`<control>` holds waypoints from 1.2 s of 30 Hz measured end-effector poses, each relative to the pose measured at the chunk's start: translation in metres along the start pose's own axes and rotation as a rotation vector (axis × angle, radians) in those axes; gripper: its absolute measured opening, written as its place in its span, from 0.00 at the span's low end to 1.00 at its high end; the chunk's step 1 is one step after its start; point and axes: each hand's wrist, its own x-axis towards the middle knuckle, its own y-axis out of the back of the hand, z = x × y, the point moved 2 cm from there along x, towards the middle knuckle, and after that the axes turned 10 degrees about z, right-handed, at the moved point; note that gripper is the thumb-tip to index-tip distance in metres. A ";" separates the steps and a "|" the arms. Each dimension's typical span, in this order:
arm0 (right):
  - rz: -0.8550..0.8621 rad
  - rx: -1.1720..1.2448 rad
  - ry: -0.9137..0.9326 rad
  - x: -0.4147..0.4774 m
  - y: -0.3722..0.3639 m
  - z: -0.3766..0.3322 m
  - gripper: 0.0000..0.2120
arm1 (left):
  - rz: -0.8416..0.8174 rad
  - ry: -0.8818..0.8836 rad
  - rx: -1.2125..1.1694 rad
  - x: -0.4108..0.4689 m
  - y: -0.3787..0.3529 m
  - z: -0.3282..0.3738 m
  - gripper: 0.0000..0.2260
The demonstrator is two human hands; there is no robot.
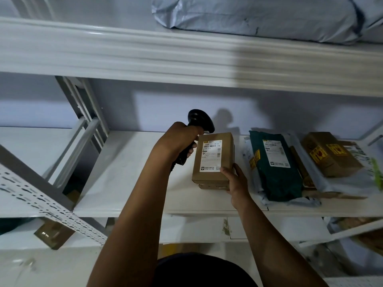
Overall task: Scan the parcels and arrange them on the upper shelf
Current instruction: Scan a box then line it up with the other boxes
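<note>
A brown cardboard parcel (215,175) with a white label lies on the white middle shelf (132,183). My right hand (236,183) grips its near right corner. My left hand (178,139) is shut on a black barcode scanner (200,120), whose head sits just beyond the parcel's far left corner. A dark green bag parcel (277,175) with a label lies to the right. Further right is another brown box (331,160) with yellow stickers. On the upper shelf (145,52) rests a grey plastic mailer (259,15).
A grey perforated shelf upright (41,201) slants across the left. A brown box (53,235) and other packages sit on the lower shelf. White plastic mailers (335,183) lie under the right-hand parcels.
</note>
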 end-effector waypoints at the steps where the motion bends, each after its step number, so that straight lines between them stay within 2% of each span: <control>1: 0.000 -0.002 0.003 0.000 0.000 0.000 0.25 | 0.003 0.009 -0.003 0.000 0.001 -0.001 0.09; 6: 0.014 -0.004 0.009 0.000 -0.001 0.000 0.21 | -0.005 0.043 -0.014 0.001 0.003 -0.007 0.09; 11: -0.011 -0.073 0.042 -0.004 -0.005 -0.002 0.34 | -0.009 0.044 -0.024 0.003 0.003 -0.009 0.09; 14: 0.000 -0.047 0.021 -0.004 -0.005 -0.004 0.29 | 0.003 0.060 -0.065 0.005 0.005 -0.010 0.09; 24: 0.005 -0.022 0.012 -0.005 -0.002 -0.001 0.26 | -0.035 0.132 -0.193 0.009 0.007 -0.019 0.09; 29: 0.003 -0.011 0.008 -0.010 -0.003 -0.005 0.31 | -0.049 0.150 -0.211 0.009 0.008 -0.021 0.09; 33: 0.015 -0.022 0.006 -0.012 -0.002 -0.004 0.29 | -0.036 0.161 -0.221 0.011 0.008 -0.022 0.09; 36: 0.022 -0.018 0.005 -0.012 0.001 -0.001 0.40 | -0.016 0.175 -0.238 0.012 0.009 -0.024 0.09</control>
